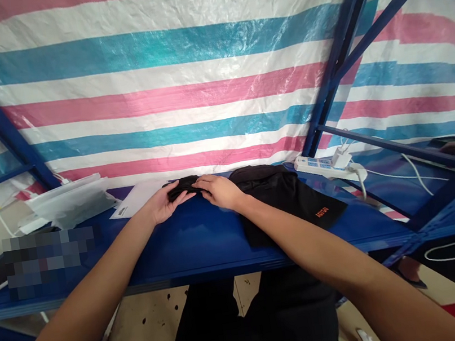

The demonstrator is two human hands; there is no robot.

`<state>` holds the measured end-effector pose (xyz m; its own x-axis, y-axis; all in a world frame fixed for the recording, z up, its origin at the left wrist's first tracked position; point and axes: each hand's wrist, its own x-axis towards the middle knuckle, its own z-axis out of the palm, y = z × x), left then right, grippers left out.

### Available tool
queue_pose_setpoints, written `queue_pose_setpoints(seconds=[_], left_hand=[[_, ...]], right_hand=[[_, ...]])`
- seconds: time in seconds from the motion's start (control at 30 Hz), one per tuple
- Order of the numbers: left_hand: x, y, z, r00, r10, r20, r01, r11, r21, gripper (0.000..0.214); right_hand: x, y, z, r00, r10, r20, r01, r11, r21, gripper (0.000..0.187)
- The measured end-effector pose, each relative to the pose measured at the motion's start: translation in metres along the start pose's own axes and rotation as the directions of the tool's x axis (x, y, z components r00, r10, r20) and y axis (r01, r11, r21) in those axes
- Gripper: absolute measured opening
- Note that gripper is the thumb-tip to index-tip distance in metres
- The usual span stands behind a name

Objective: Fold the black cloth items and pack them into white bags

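Striped tarp (164, 89) in pink, teal and white fills the whole back wall, with a blue shelf (195, 243) running across in front of me at working height. Both arms are stretched out over it. My left hand (166, 201) is curled around the near end of a small black bundle (185, 185), fingers tucked against the cloth. My right hand (219, 191) is closed on the other end, fingertips pinching it. So the bundle sits right between the two hands, gripped from both sides, at the back of the shelf and close to the tarp.

How far along? By my reckoning the small piece is already gathered tight and compact, and only the last squaring-up is left on it. The bigger black garment (286, 196) with orange lettering lies loose and flat just beside my right wrist, untouched, so that part is not yet handled.

Off to the left, clear plastic bags (72, 202) are piled up, with a white paper sheet (135, 200) near them. On the right, a white power strip (316, 166) has a charger (340, 156) plugged in.
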<state>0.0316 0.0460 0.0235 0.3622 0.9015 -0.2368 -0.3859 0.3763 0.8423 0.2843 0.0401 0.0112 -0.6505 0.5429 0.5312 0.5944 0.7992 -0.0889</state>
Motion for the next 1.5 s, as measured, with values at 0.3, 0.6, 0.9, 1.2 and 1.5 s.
queue_pose_setpoints(seconds=[0.3,0.6,0.9,1.2,1.5], left_hand=[[-0.01,-0.022,0.005,0.706,0.568,0.422,-0.512,-0.002,0.859,0.078],[-0.01,-0.015,-0.006,0.732,0.395,0.555,-0.543,-0.155,0.825,0.054],[0.009,-0.013,-0.01,0.704,0.351,0.618,-0.59,-0.196,0.783,0.053],[0.015,-0.014,-0.005,0.678,0.369,0.636,-0.586,-0.251,0.77,0.047],[0.017,-0.02,-0.005,0.748,0.509,0.425,-0.5,0.011,0.866,0.049]], right_hand=[[0.0,0.009,0.001,0.994,0.011,0.108,0.004,0.991,-0.137,0.048],[-0.003,0.028,-0.012,0.979,0.204,0.025,-0.179,0.785,0.593,0.024],[-0.004,0.048,-0.011,0.929,0.29,0.229,-0.366,0.641,0.674,0.038],[-0.006,0.036,-0.025,0.988,0.055,0.145,-0.103,0.933,0.346,0.043],[-0.005,0.045,-0.011,0.958,0.223,0.181,-0.286,0.781,0.555,0.042]])
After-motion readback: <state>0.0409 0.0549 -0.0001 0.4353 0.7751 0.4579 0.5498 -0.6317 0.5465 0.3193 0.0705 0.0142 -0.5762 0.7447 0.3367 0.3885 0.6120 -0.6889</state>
